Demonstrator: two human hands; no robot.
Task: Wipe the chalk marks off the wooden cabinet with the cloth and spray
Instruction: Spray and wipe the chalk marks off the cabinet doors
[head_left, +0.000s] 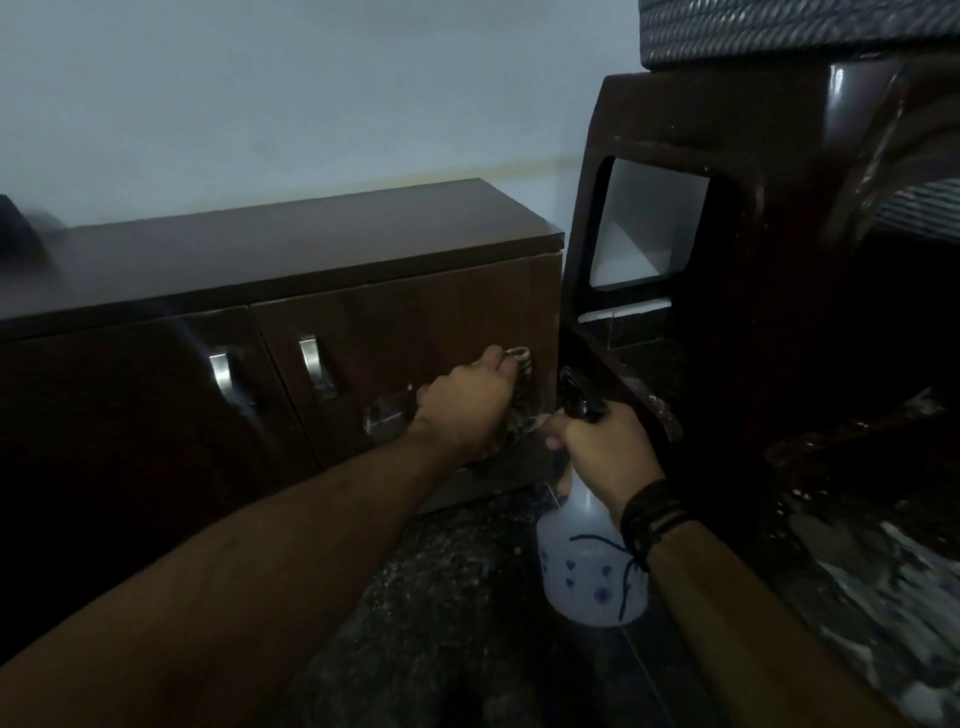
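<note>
Wiping's underway: left hand (467, 402) presses the bunched cloth (521, 395) onto the cabinet (415, 322) door, right hand (605, 447) clutches the spray bottle (587, 561), probably rubbing that smeary patch (384, 418) next.

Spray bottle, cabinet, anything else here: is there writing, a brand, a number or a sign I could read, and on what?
None: no readable text anywhere in the head view.
Spray bottle, held by the right hand: small blue flower-like marks only, no words or numbers.
Wooden cabinet: a pale smudge beside the left hand, which holds the cloth; too blurred to tell as letters.
Wristbands: plain, no lettering.
</note>
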